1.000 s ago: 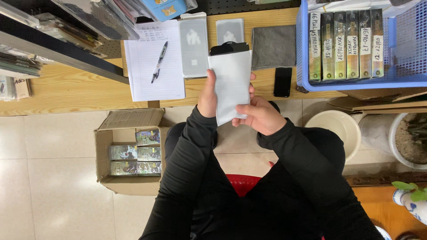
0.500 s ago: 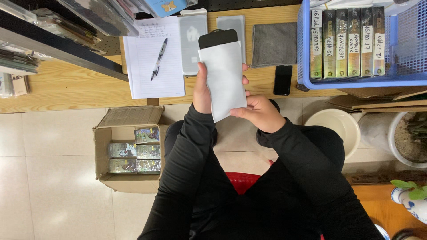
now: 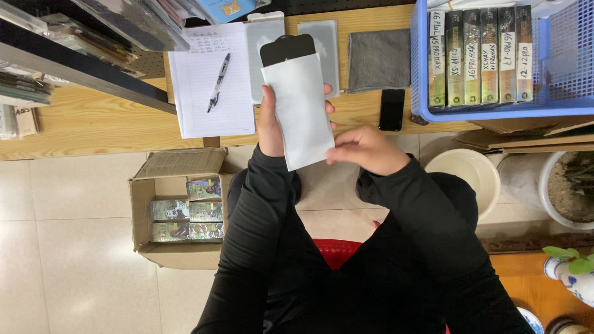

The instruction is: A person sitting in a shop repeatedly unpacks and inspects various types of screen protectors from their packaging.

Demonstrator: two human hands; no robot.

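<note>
Since the earlier frame the right hand (image 3: pixel 366 150) has come off the white sleeve (image 3: pixel 299 111) and now touches only its lower right edge, fingers loosely curled. The left hand (image 3: pixel 270 127) grips the sleeve's left edge, holding it upright above the desk (image 3: pixel 93 124). A black panel (image 3: pixel 287 49) protrudes from the top; its remainder is hidden. Behind lie a notepad (image 3: pixel 207 80) with a pen (image 3: pixel 218 81), a grey cloth (image 3: pixel 378 60) and a blue basket (image 3: pixel 495 112).

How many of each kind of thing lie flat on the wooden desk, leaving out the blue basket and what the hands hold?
Notepad: 1
Pen: 1
Clear screen protectors: 2
Grey cloth: 1
Black phone: 1
Total: 6
</note>
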